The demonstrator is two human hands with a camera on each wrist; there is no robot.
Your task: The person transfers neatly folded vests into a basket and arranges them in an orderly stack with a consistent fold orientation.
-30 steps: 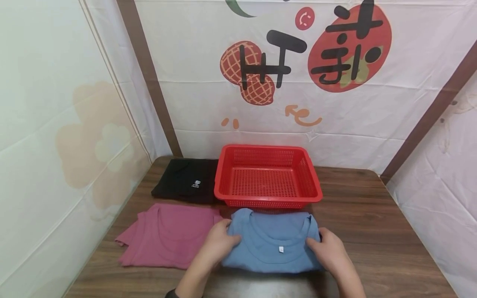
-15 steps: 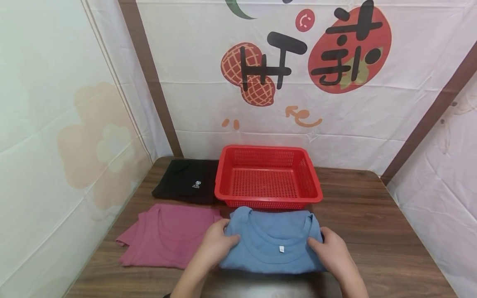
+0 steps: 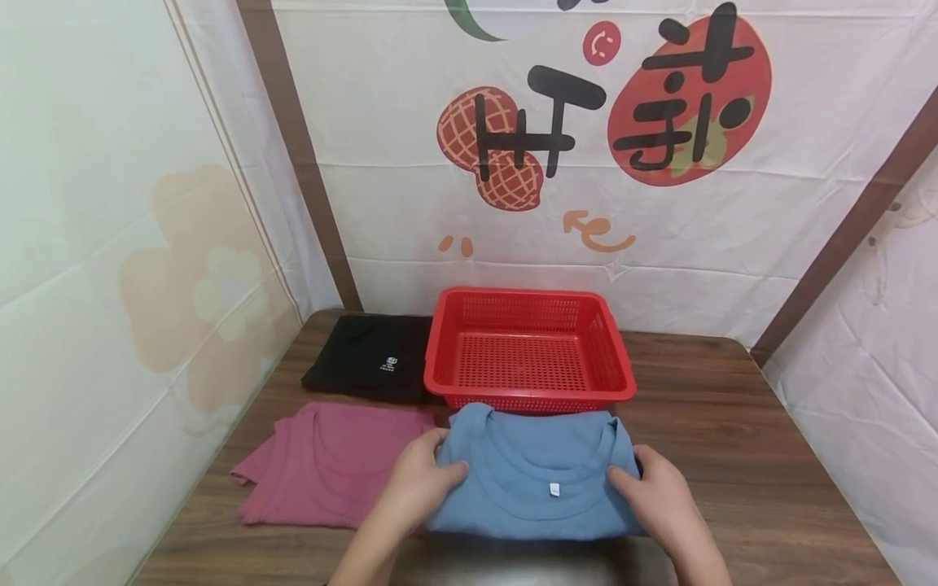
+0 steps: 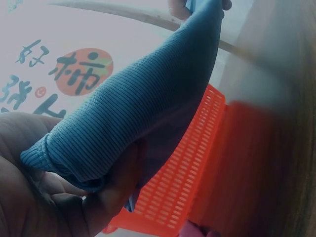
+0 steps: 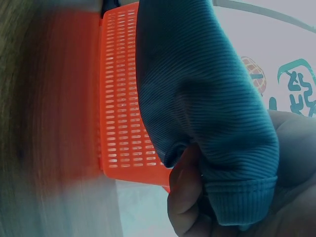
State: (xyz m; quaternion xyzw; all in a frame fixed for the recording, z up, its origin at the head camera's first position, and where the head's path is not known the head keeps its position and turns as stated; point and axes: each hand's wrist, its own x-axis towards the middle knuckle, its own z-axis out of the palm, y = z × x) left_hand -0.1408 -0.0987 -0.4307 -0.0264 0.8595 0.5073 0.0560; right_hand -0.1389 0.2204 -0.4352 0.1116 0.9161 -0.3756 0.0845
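A folded blue shirt [image 3: 535, 488] with a small white tag below its round neckline is held at both sides, in front of the red basket. My left hand [image 3: 421, 480] grips its left side, thumb on top and fingers underneath. On the opposite side my right hand [image 3: 659, 492] pinches the cloth the same way. The left wrist view shows ribbed blue fabric [image 4: 133, 98] between thumb and fingers, raised off the table. In the right wrist view the fingers [image 5: 185, 197] curl under the shirt's ribbed edge.
An empty red plastic basket [image 3: 529, 403] stands at the back middle of the wooden table [image 3: 733, 456]. Left of it lies a folded black garment [image 3: 366, 358]. A folded pink shirt [image 3: 330, 472] lies close to my left forearm. Printed fabric walls [image 3: 410, 203] surround the table.
The blue shirt looks slightly larger and stretched a little wider, with my hands slightly farther apart. The pink shirt, black garment and basket stay in place.
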